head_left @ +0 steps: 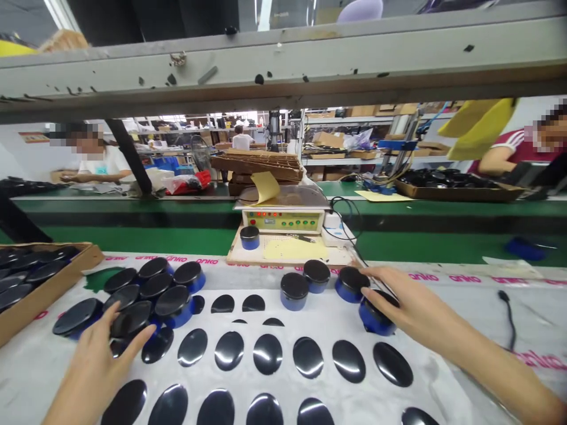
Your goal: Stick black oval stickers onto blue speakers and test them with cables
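On the left, my left hand (104,354) has its thumb and fingers around a black-topped round piece (132,319) at the front of a cluster of blue-sided pieces (172,304). My right hand (394,292) reaches in from the right, with thumb and fingers around a black-topped blue piece (352,283); another blue piece (376,316) sits under its thumb. Two more such pieces (294,289) stand just left of it. Rows of glossy black discs (267,354) lie on the white sheet (283,321) between and below my hands.
A cardboard box (91,260) of black pieces is at the left edge. Behind the sheet stands a control unit (283,221), with a lone blue piece (250,237) before it. A shelf beam (283,65) crosses above. People (104,162) sit beyond the green bench (190,239).
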Demonstrator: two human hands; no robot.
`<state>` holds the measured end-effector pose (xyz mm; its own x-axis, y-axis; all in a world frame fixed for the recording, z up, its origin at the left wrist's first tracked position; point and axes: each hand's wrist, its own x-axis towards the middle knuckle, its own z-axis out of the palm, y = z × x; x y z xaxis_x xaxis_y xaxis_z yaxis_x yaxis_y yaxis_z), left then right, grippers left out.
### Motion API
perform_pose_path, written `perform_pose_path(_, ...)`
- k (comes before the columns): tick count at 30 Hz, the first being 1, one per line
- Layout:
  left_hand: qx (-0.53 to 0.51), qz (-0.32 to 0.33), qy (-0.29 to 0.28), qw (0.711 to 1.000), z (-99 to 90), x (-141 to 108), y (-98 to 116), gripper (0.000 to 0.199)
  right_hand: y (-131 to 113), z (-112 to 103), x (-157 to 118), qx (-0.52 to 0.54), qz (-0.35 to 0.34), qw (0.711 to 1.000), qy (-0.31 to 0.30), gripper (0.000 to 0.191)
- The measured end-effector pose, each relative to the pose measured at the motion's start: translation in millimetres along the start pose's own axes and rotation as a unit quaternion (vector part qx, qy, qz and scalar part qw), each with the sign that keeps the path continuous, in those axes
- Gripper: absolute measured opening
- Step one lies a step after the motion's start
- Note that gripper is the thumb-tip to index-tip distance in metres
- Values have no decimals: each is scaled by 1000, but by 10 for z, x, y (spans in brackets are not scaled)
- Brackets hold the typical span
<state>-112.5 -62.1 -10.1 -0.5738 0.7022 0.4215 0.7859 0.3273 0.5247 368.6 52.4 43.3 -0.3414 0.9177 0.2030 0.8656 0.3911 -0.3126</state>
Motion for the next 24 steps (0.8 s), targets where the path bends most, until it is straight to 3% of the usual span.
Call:
perform_pose_path(2, 28, 108, 43, 993, 54, -150, 224, 67, 39, 66, 111, -15, 1, 1000, -13, 49)
perform_pose_path(3, 24, 164, 36, 985, 98, -267, 360, 60, 41, 104, 176, -20, 2, 1000, -19, 52)
perform_pose_path(6, 7, 312, -64, 948, 342, -727, 730, 45, 17, 186, 367, -26, -7, 998, -49, 49)
perform_pose_path(9, 79, 399, -67, 911, 689, -1137, 894, 58, -18, 187, 484, -9, -44, 996, -83, 42)
perform_pose_path(12, 99, 417, -36, 903, 936, -1325, 875, 67, -55, 147, 509, 3, -63, 993, -101, 48)
perform_pose_path(16, 106, 426, -22, 898, 1007, -1331, 802, 69, -85, 130, 397, -17, -56, 992, -116, 53)
perform_pose_path(20, 112, 436, -12, 893, 1021, -1315, 771, 75, -15, 134, 114, -74, 46, 990, -109, 67)
perform_pose_path(24, 115, 409, -41, 904, 1004, -1342, 853, 79, 35, 22, -151, -89, 89, 985, -114, 62)
